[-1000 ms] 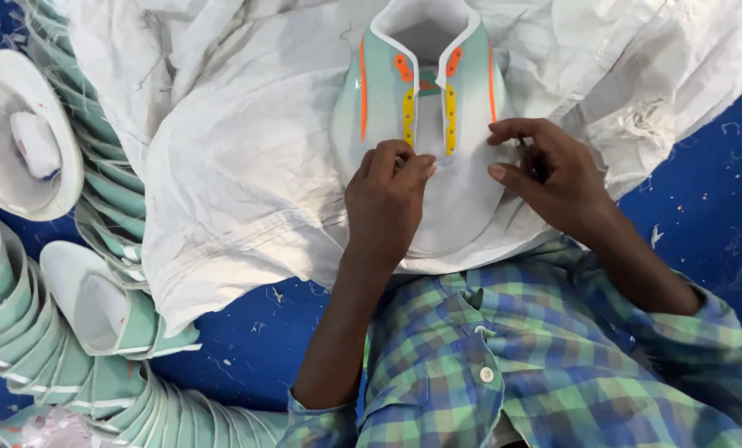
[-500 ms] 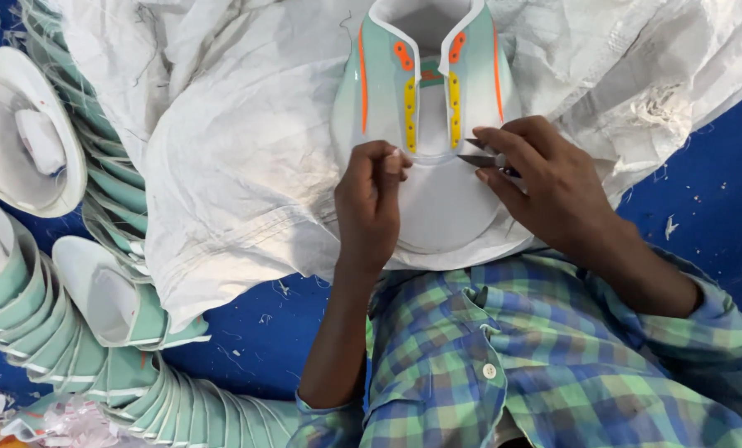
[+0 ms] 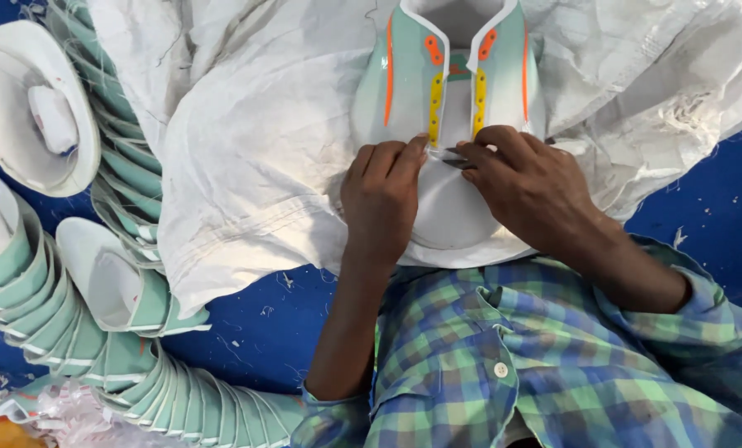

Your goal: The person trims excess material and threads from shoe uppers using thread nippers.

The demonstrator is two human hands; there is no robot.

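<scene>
A mint-green and white shoe upper (image 3: pixel 454 91) with orange stripes and yellow eyelet strips lies on a white sack (image 3: pixel 255 149) in front of me. My left hand (image 3: pixel 383 195) presses its fingertips on the upper just below the left eyelet strip. My right hand (image 3: pixel 532 187) pinches a small dark metal tool (image 3: pixel 458 159) whose tip touches the upper near the bottom of the lacing gap. The two hands' fingertips almost meet there.
Nested stacks of mint-green and white shoe uppers (image 3: pixel 64 307) curve along the left side on a blue floor (image 3: pixel 719 207). More of them (image 3: pixel 31 108) lie at the top left. White trimmings (image 3: pixel 72 415) sit at the bottom left. My checked shirt (image 3: pixel 537 365) fills the bottom.
Both hands have moved up the shoe upper towards the bottom of the eyelet strips, and the right hand now shows the small tool at its fingertips.
</scene>
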